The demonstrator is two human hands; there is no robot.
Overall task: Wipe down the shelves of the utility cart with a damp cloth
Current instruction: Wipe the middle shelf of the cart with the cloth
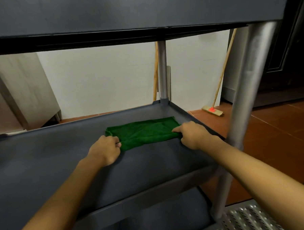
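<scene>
A green cloth [145,132] lies flat on the dark grey middle shelf [61,154] of the utility cart, near the shelf's far right corner. My left hand [105,149] pinches the cloth's near left corner with curled fingers. My right hand [192,134] grips the near right corner, close to the shelf's right rim. The cart's top shelf [124,10] hangs just above, filling the upper part of the view. A lower shelf [153,223] shows beneath.
Metal cart posts stand at the far corner [162,70] and near right [243,92]. A broom [212,110] leans on the white wall beyond. Red tiled floor [272,135] lies to the right, a perforated metal surface [250,218] at bottom right.
</scene>
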